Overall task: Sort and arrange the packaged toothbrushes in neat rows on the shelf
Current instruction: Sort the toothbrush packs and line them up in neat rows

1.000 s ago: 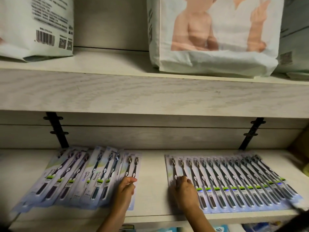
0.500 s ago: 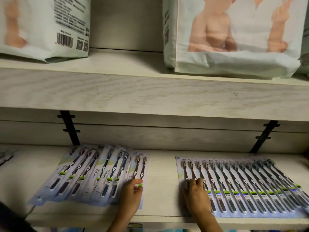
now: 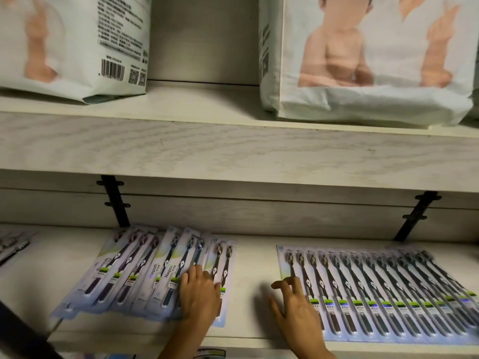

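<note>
The left hand [image 3: 199, 294] lies flat, fingers straight, on the fanned left packs [image 3: 134, 268]. The right hand [image 3: 293, 304], fingers spread, touches the right row [image 3: 388, 288]. Both groups lie on the lower shelf [image 3: 254, 268]. The packs are likely light, stiff and slick: pinch the card edges.

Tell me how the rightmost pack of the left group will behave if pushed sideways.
The pack is a flat card with a clear blister, so it probably slides easily over the smooth shelf and stays fairly stiff. It seems to overlap its neighbours, so a push may drag them too. It looks light and cannot roll.
</note>
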A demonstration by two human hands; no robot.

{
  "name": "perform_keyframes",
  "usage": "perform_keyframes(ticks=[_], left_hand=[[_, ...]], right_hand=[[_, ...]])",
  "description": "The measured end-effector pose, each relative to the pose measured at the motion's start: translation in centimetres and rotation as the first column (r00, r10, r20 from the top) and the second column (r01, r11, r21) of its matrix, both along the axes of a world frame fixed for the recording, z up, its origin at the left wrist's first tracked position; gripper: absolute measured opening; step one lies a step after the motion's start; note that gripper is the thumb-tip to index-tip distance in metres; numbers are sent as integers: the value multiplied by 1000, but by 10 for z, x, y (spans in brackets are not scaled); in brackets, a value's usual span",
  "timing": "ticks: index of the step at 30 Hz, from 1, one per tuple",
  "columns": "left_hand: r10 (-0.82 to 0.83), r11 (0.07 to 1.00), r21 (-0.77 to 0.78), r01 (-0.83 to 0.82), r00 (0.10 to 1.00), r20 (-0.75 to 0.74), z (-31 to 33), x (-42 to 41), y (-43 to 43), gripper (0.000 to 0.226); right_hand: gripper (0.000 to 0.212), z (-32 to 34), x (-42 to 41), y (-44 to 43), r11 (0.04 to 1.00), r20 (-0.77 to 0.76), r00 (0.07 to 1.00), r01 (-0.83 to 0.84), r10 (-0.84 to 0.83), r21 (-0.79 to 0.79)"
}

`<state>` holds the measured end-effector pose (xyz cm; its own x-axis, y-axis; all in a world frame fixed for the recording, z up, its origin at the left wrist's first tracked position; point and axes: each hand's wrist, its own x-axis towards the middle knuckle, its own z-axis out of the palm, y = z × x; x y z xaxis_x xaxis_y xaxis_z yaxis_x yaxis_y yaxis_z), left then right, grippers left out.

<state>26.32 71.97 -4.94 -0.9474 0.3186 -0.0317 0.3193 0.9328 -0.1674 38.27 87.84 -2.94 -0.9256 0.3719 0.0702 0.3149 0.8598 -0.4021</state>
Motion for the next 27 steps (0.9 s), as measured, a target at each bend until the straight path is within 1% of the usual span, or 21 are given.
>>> perform_keyframes(ticks=[2,4,6,7,8,10,11,12,13,14,16,17,18,19,20,21,22,23,24,26,27], left_hand=[[15,999,48,-14,1000,-9,2,1,-1,56],[19,993,121,-14,999,-45,8,6,0,55],[10,975,224,10,996,-86,17,15,1,53],[-1,958,285,31,995,-104,22,21,3,51],[-20,933,355,62,992,-121,25,27,5,48],[-70,863,488,128,988,-136,33,42,11,45],[-98,836,527,153,986,-131,38,50,14,45],[-129,817,550,175,984,-121,37,55,18,45],[-152,801,568,187,982,-110,37,60,22,43],[-174,793,578,193,981,-89,34,65,24,41],[-224,765,599,236,970,-97,28,71,25,39],[-258,730,624,279,958,-126,24,73,24,34],[-273,683,668,297,951,-143,19,73,22,28],[-261,622,732,278,955,-141,16,72,18,26],[-232,586,778,228,967,-108,11,67,14,25],[-194,569,802,182,977,-84,8,60,9,25],[-150,563,815,137,987,-62,6,52,4,23],[-103,581,810,84,994,-29,7,44,0,21],[-61,633,774,20,998,24,5,34,-4,22],[8,763,641,-77,994,110,2,20,-5,33],[18,811,577,-96,990,139,0,15,-3,38]], right_hand=[[32,0,1,-3,1000,22,1000,-6,7,-26],[28,0,1,-6,993,9,1000,-13,15,-114],[20,-1,-1,-7,960,-28,999,-23,16,-279],[14,1,-3,-9,912,-43,999,-14,-4,-410],[10,4,-5,-12,829,-44,998,2,-32,-559],[12,13,-9,-20,567,-18,996,33,-84,-823],[15,18,-11,-24,432,-1,996,40,-94,-901],[17,22,-12,-27,340,3,995,36,-98,-940],[18,24,-13,-29,297,-7,994,25,-106,-954],[22,26,-13,-31,280,-27,993,6,-116,-960],[34,22,-14,-29,346,-47,989,6,-143,-938],[36,19,-14,-26,378,-33,988,27,-151,-925],[33,18,-13,-23,399,-26,988,38,-152,-916],[24,18,-11,-20,396,-16,989,44,-145,-917],[12,18,-9,-18,382,-10,991,43,-135,-923],[6,18,-7,-15,372,-3,991,48,-135,-927],[14,17,-5,-12,361,2,991,51,-134,-931],[17,17,-3,-9,348,21,990,69,-140,-935],[16,16,-3,-7,331,23,988,73,-150,-941],[17,14,-1,-4,330,29,986,83,-167,-940],[20,13,0,-2,335,32,984,89,-173,-938]])
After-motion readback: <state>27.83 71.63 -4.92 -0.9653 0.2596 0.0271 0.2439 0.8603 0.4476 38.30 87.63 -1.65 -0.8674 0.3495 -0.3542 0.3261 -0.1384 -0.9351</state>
